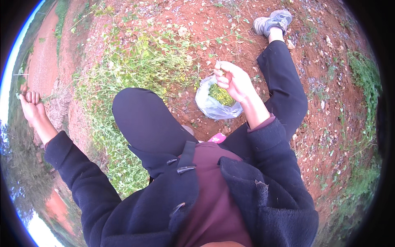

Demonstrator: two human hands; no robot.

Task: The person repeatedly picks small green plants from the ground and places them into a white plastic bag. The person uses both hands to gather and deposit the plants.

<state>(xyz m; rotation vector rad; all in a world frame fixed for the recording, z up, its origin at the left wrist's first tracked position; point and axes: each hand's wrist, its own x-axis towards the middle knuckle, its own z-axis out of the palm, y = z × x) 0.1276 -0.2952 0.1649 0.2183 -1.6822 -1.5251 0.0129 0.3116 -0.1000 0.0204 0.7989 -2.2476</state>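
Note:
My left hand (32,106) is stretched far out to the left, its fingers curled closed. Bits of green show beside the fist, but what it grips is too small to make out. In front of me, my right hand (233,82) is raised with thumb and fingers pinched together; a small bit may be between them, though I cannot name it. Just below and behind that hand, a clear plastic bag (202,99) sits open on the soil. Small yellow-green flower heads (221,95) lie in it, partly hidden by my right hand and wrist.
Leafy green plants with small yellow flowers (140,66) sprawl over the ground left of the bag. Red stony soil (325,119) spreads around. My bent left knee (142,111) and outstretched right leg (284,78) flank the bag. A pink patterned item (217,138) shows near my lap.

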